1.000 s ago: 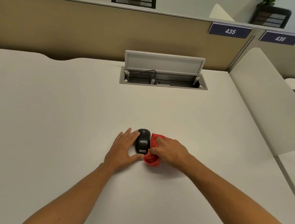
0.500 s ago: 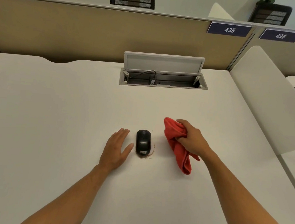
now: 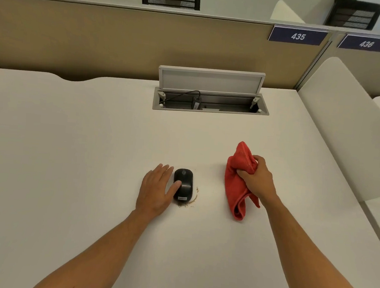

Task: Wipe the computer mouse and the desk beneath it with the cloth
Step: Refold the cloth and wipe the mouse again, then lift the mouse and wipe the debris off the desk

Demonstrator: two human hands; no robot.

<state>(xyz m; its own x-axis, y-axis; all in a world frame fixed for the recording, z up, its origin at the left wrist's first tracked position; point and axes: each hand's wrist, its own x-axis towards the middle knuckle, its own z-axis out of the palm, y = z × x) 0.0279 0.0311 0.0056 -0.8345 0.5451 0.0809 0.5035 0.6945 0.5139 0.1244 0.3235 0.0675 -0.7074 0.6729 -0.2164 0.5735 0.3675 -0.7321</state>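
Note:
A black computer mouse (image 3: 185, 182) lies on the white desk (image 3: 93, 147), a little nearer than its middle. A thin arc of brown crumbs (image 3: 192, 203) shows on the desk along the mouse's near right edge. My left hand (image 3: 155, 191) lies flat against the mouse's left side with its fingers spread and its thumb resting on the mouse's top. My right hand (image 3: 257, 181) is closed on a bunched red cloth (image 3: 236, 183), well to the right of the mouse. The cloth's lower end hangs down to the desk and is apart from the mouse.
An open cable box (image 3: 210, 104) with a raised lid (image 3: 211, 80) and a black plug sits in the desk behind the mouse. A beige partition (image 3: 101, 39) closes the back. A white side divider (image 3: 345, 124) borders the right.
My right hand took the cloth off the mouse's right side and carried it away to the right, which uncovered the crumbs. My left hand let go, then came back with its thumb on the mouse.

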